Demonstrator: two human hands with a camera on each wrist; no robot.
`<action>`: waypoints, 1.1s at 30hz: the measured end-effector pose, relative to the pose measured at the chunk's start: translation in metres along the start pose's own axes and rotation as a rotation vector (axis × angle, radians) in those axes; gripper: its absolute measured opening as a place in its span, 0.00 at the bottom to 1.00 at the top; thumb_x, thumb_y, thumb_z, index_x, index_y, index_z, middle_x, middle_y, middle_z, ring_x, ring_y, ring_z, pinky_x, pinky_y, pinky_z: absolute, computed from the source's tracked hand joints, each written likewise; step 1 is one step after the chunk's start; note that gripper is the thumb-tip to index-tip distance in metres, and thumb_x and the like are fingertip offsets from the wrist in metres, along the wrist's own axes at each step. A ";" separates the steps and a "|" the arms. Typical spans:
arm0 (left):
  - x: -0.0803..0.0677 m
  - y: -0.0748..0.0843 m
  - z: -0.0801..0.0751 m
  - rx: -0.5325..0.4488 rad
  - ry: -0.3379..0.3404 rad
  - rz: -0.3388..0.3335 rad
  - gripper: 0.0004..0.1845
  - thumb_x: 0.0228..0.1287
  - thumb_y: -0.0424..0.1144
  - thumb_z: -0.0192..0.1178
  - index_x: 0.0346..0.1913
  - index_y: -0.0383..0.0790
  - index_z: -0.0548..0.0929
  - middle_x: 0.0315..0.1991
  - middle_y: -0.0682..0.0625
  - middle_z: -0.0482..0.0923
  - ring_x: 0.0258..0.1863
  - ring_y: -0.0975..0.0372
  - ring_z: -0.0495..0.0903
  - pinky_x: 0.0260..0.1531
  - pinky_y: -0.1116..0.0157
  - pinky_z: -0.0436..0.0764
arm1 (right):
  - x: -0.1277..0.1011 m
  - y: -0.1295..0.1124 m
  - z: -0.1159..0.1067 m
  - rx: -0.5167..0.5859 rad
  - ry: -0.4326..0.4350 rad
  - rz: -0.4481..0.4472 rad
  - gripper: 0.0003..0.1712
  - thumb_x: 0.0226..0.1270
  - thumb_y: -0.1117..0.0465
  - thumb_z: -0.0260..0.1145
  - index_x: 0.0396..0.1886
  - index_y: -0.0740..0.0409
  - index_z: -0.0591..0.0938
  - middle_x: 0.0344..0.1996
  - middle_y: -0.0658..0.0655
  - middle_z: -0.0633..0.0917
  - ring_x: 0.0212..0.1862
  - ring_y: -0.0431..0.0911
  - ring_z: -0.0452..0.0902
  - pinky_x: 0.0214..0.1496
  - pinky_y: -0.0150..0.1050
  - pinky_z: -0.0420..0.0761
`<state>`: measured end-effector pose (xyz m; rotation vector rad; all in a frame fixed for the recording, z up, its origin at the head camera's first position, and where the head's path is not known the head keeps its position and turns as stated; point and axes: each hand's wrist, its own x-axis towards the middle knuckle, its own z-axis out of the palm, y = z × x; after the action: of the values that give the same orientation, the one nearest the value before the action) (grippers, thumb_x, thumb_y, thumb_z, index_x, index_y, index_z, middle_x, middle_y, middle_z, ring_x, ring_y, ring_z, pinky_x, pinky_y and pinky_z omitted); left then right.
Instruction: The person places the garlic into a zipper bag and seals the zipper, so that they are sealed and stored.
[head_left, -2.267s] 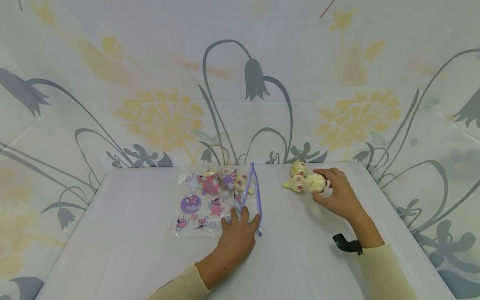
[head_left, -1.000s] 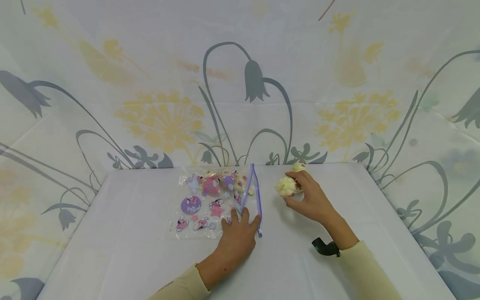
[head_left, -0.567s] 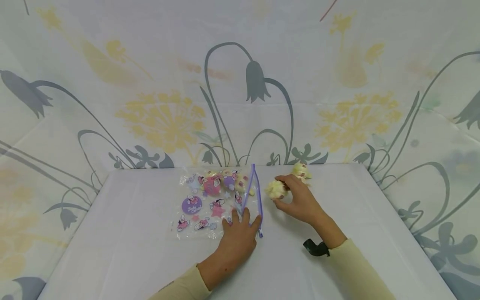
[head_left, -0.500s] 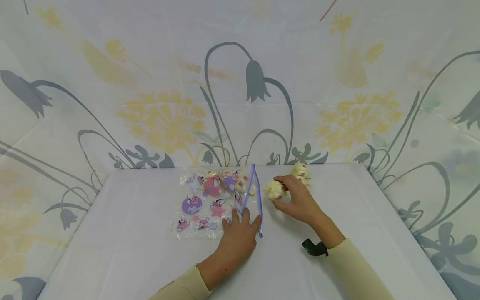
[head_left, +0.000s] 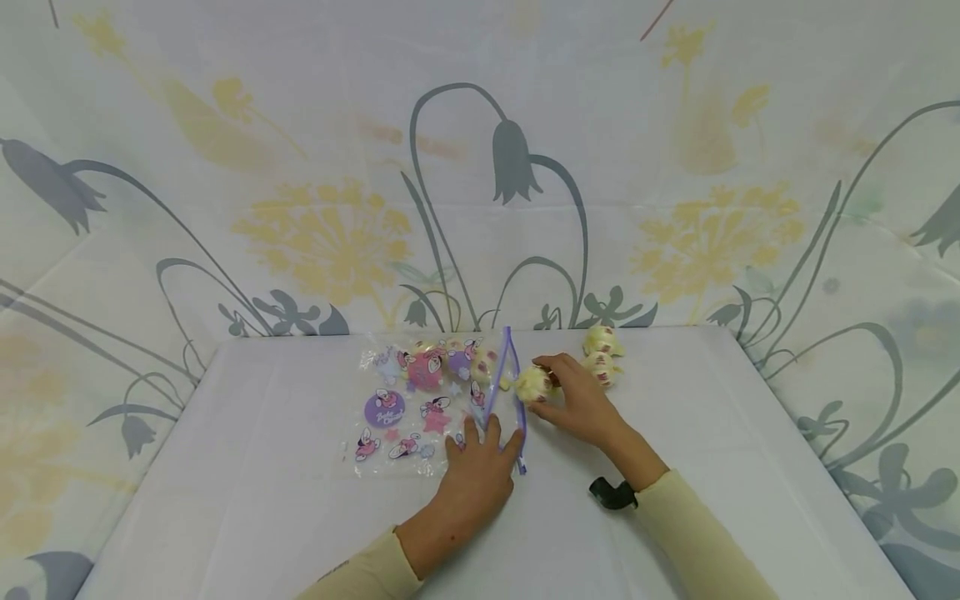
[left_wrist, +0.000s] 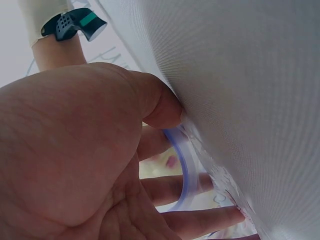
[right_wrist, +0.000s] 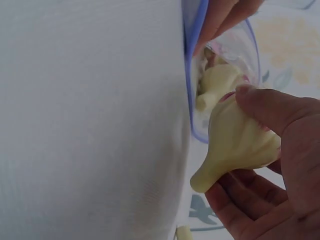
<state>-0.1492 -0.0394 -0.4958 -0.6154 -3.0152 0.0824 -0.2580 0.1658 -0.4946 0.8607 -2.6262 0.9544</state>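
Note:
In the head view my right hand (head_left: 577,404) grips a pale garlic bulb (head_left: 534,385) at the mouth of a clear zip bag (head_left: 386,446) printed with pink and purple cartoon figures. The right wrist view shows the bulb's thick neck and purple patches between thumb and fingers, just outside the bag's purple rim (right_wrist: 191,100). My left hand (head_left: 478,475) rests on the bag near its mouth, fingers spread. In the left wrist view those fingers lie at the parted purple rim (left_wrist: 187,170). Inside the bag are garlic bulbs (head_left: 483,365), partly hidden by the print.
Two more garlic bulbs, one behind (head_left: 602,340) and one nearer (head_left: 602,368), lie just right of my right hand on the white table (head_left: 262,500). A flower-patterned cloth (head_left: 525,233) rises behind the table and along both sides.
My right hand has carried the garlic bulb leftwards from beside the two other bulbs to the bag's mouth. The left hand and the bag stay in place.

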 end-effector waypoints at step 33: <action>0.001 0.001 -0.001 0.043 0.026 0.008 0.32 0.68 0.52 0.70 0.74 0.53 0.78 0.70 0.38 0.74 0.66 0.35 0.76 0.52 0.36 0.83 | 0.008 -0.006 0.011 -0.002 -0.012 -0.026 0.32 0.62 0.61 0.81 0.63 0.65 0.82 0.52 0.59 0.83 0.47 0.52 0.85 0.51 0.49 0.87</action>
<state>-0.1493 -0.0386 -0.4947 -0.6202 -2.9777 0.1375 -0.2606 0.1518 -0.4968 0.9005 -2.6193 0.9422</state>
